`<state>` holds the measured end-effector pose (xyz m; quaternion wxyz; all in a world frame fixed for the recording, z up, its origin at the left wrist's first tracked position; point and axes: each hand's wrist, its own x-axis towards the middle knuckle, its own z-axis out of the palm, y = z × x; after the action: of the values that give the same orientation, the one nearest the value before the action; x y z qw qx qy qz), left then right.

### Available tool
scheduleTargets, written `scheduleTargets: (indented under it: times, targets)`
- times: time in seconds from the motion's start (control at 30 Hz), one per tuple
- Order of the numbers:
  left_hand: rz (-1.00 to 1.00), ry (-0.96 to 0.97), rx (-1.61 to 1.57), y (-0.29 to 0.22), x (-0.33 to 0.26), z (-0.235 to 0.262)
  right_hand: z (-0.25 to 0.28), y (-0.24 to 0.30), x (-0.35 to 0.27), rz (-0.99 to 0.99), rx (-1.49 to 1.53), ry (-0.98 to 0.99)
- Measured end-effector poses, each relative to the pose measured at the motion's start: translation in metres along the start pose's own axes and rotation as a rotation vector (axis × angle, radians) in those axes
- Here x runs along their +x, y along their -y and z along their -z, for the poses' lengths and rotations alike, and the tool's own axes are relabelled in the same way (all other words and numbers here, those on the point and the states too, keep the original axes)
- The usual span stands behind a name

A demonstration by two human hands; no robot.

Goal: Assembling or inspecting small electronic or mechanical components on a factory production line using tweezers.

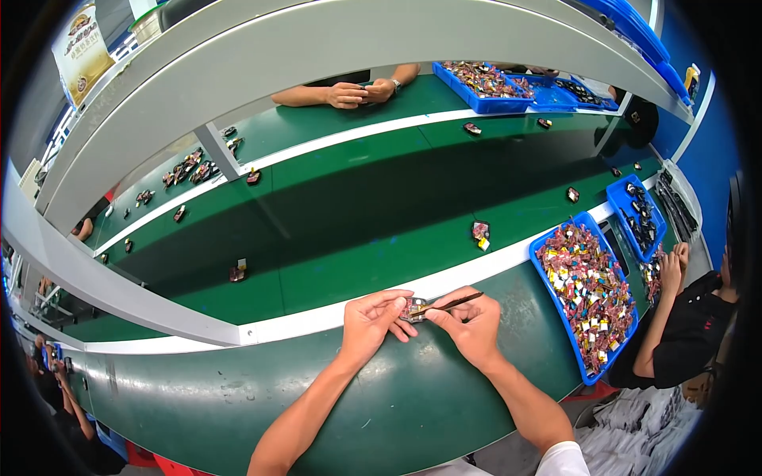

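Note:
Just over the near edge of the conveyor, my left hand (371, 327) pinches a small electronic assembly (412, 309) in a dark housing between thumb and fingers. My right hand (475, 327) is closed on slim dark tweezers (459, 301), their tips at the assembly and their back end pointing up to the right. Fine details inside the housing are too small to make out. Both forearms rest above the green worktop (397, 397).
A blue tray (536, 266) heaped with small parts stands to my right, with a smaller blue tray (652, 247) of black parts beyond. Loose assemblies, one being this unit (481, 232), lie on the green belt (357, 254). Grey frame bars arch overhead. Co-workers sit opposite and at right.

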<state>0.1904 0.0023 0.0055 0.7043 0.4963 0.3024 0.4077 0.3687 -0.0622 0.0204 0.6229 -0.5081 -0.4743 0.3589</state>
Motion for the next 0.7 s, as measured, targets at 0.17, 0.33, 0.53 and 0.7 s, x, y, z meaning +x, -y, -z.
scheduleTargets:
  times: [0.17,0.33,0.53,0.7]
  targets:
    - [-0.007,-0.007,-0.001,0.0006,-0.0007,-0.0009,0.0001,0.0017,0.0013,-0.012,0.0,0.015]
    - [-0.001,-0.05,0.011,0.0005,-0.0007,-0.0025,0.0026,0.0014,-0.0006,0.065,-0.123,0.008]
    - [0.002,-0.053,-0.009,0.0015,-0.0013,-0.0016,-0.0002,0.0077,-0.0013,0.211,-0.303,0.004]
    - [0.0,-0.054,-0.008,0.0007,-0.0013,-0.0028,0.0002,0.0072,-0.0018,0.237,-0.324,-0.002]
